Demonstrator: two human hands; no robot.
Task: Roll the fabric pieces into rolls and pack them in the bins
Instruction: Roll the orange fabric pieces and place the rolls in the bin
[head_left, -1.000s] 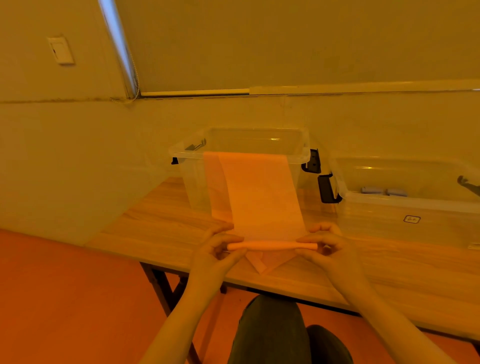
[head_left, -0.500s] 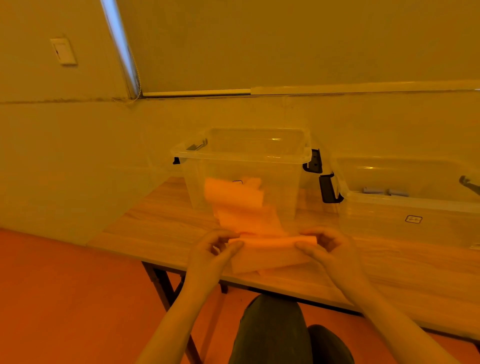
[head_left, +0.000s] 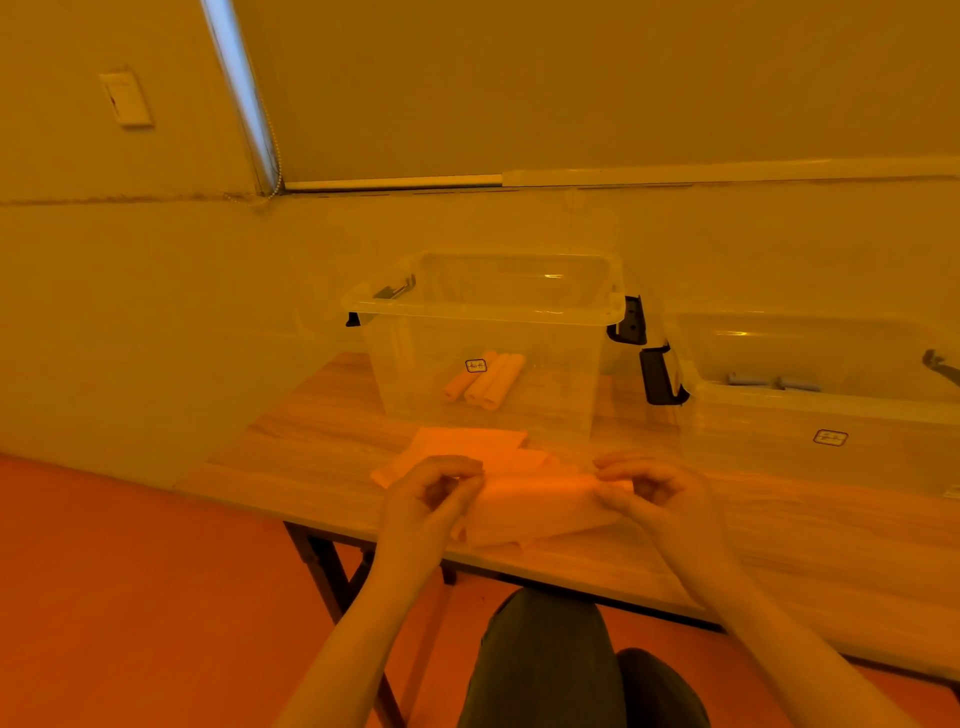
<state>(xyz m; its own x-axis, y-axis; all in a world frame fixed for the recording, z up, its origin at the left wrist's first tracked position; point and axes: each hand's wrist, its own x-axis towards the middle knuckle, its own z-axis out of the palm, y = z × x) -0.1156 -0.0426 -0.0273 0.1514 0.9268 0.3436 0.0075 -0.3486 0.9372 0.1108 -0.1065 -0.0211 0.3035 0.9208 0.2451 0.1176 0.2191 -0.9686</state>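
An orange fabric strip (head_left: 535, 499) lies crumpled and partly unrolled on the wooden table (head_left: 779, 540), near its front edge. My left hand (head_left: 431, 499) pinches the strip's left end and my right hand (head_left: 654, 491) pinches its right end, fingers curled. Behind the strip stands a clear bin (head_left: 488, 312) holding three orange fabric rolls (head_left: 485, 384) on its floor. A second clear bin (head_left: 810, 405) at the right holds grey rolls (head_left: 774, 382).
The bins have black latch handles (head_left: 660, 376) between them. A wall runs close behind the table, and a switch plate (head_left: 126, 98) is on the wall at upper left. My knees (head_left: 561, 660) are under the table's front edge above an orange floor.
The long strip that stood draped up against the left bin has dropped and collapsed onto the table. The tight roll between my hands has loosened into flat folds.
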